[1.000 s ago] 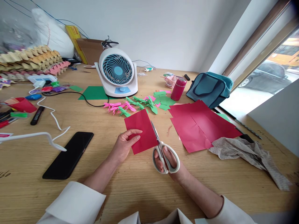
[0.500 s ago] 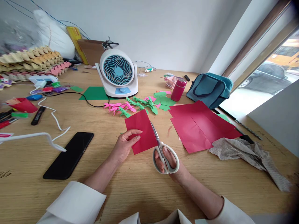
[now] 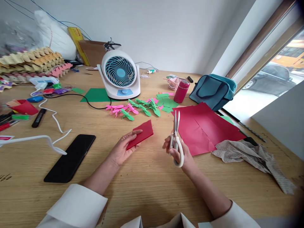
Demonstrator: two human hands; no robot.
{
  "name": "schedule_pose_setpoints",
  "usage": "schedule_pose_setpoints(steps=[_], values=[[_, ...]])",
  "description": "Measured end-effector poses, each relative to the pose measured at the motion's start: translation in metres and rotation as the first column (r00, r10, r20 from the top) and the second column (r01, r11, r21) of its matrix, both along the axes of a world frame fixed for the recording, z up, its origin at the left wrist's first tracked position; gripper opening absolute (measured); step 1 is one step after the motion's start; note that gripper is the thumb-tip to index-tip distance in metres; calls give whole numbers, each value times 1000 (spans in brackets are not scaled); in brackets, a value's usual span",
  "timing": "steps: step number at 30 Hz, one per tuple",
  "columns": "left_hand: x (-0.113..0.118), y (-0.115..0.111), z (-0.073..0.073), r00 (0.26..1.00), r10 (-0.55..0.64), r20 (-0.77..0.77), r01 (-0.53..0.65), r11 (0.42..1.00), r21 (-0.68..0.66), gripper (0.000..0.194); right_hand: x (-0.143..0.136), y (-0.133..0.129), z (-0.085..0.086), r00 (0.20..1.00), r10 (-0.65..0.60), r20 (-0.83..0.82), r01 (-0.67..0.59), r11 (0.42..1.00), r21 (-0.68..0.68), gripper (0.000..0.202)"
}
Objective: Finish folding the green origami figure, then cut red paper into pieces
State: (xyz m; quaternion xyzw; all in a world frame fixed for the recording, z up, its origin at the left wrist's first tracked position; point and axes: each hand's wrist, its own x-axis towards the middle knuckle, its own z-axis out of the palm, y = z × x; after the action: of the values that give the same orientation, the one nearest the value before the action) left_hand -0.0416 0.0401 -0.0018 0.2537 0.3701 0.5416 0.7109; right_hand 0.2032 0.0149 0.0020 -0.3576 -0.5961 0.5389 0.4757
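Observation:
My left hand (image 3: 125,146) pinches a small folded piece of red paper (image 3: 143,132) between thumb and fingers, above the table. To its right, my right hand (image 3: 184,155) grips a pair of scissors (image 3: 176,134) by the pale handles. The scissors point up and away from me, blades slightly parted, apart from the folded paper. Large red paper sheets (image 3: 204,129) lie just behind and right of my right hand. Beyond my hands are several green and pink paper cut-outs (image 3: 143,109).
A white fan (image 3: 121,72) stands at the back. At left lie a black phone (image 3: 70,158) and a marker (image 3: 38,117). A red flask (image 3: 181,91), a teal bag (image 3: 213,91) and a crumpled cloth (image 3: 251,158) are on the right. A white cable (image 3: 35,139) reaches over the phone.
The scissors have moved right, off the red paper, and turned more upright. The paper in my left hand now shows as a smaller, tilted piece.

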Motion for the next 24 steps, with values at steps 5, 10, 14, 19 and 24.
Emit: schedule_pose_setpoints(steps=[5, 10, 14, 19, 24], values=[[8, -11, 4, 963, -271, 17, 271, 960, -69, 21, 8, 10, 4, 914, -288, 286, 223, 945, 240, 40], [15, -18, 6, 904, -426, 29, 427, 900, -84, 22, 2, 9, -3, 884, -309, 351, 181, 918, 353, 27], [11, -11, 2, 880, -475, 19, 475, 878, -61, 43, 0, 9, -4, 918, -285, 277, 215, 943, 255, 23], [7, -5, -3, 931, -165, -326, 223, 963, 152, 52, -1, 14, -3, 964, -266, 7, 266, 964, -11, 31], [23, -13, -8, 911, -127, -392, 231, 946, 230, 46, -6, 14, -5, 958, -281, -59, 273, 956, -108, 36]])
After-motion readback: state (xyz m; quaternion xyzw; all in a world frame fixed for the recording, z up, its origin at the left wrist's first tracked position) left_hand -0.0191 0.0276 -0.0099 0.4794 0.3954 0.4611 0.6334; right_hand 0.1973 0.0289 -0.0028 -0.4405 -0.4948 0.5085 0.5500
